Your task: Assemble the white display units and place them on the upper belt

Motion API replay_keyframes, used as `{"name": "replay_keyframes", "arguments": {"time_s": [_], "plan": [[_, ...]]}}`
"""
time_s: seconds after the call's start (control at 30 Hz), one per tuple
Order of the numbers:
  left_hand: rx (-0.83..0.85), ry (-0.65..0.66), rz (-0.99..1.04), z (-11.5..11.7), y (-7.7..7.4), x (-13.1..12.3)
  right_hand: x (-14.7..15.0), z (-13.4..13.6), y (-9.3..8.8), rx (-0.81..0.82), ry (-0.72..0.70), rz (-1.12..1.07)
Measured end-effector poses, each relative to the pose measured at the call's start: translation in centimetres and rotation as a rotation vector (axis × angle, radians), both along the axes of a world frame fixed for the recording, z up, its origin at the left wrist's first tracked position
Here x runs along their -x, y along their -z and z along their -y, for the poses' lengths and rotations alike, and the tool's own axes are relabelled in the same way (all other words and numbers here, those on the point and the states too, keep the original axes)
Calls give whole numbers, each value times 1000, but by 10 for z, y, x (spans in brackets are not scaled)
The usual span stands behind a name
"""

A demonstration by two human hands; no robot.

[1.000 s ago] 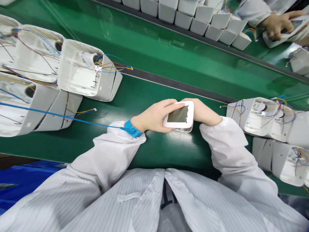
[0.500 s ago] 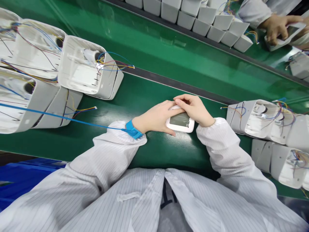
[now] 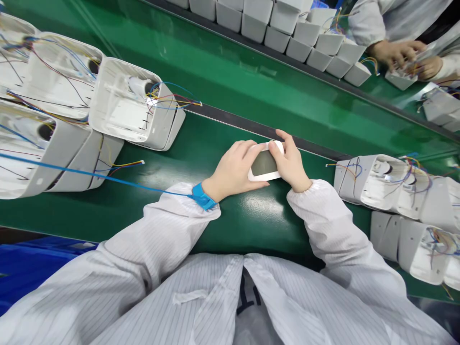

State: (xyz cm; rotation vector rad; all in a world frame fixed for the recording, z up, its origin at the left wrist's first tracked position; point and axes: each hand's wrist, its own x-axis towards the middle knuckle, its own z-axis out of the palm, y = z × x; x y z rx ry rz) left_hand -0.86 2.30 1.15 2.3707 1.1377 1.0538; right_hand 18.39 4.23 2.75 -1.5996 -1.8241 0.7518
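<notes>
Between my two hands is a small white rounded casing with a grey display window (image 3: 264, 164), its screen side turned up toward me. My left hand (image 3: 235, 167) grips its left end, thumb along the near edge and fingers over the far corner. On the right end, my right hand (image 3: 292, 165) holds it with the thumb across the top corner; its index finger sticks out beyond the far edge. The underside of the casing is hidden. A blue wrist strap (image 3: 203, 196) with a blue cord (image 3: 108, 178) circles my left wrist.
Open white housings (image 3: 125, 103) with coloured wires stand at the left, more housings (image 3: 381, 179) at the right. A dark rail (image 3: 237, 120) crosses the green bench (image 3: 168, 215). Stacked grey-white housings (image 3: 280, 31) line the far side, where a co-worker's hands (image 3: 398, 55) handle a part.
The casing has turned and moved slightly away from me. My right thumb has shifted onto its right corner and the index finger has lifted. The co-worker's hands have moved.
</notes>
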Motion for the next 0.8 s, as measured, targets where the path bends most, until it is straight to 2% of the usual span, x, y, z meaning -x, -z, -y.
{"name": "replay_keyframes", "arguments": {"time_s": [0.13,0.23,0.47,0.8], "plan": [[227,-21,258,-6,1,8,-4,-1,7,-148,-95,-40],[332,-14,337,-8,1,10,-6,0,11,-212,-102,-57],[230,-71,234,1,-9,5,-6,0,11,-253,-130,-38],[102,-50,103,6,-11,3,-1,8,-3,-293,-8,-48]]}}
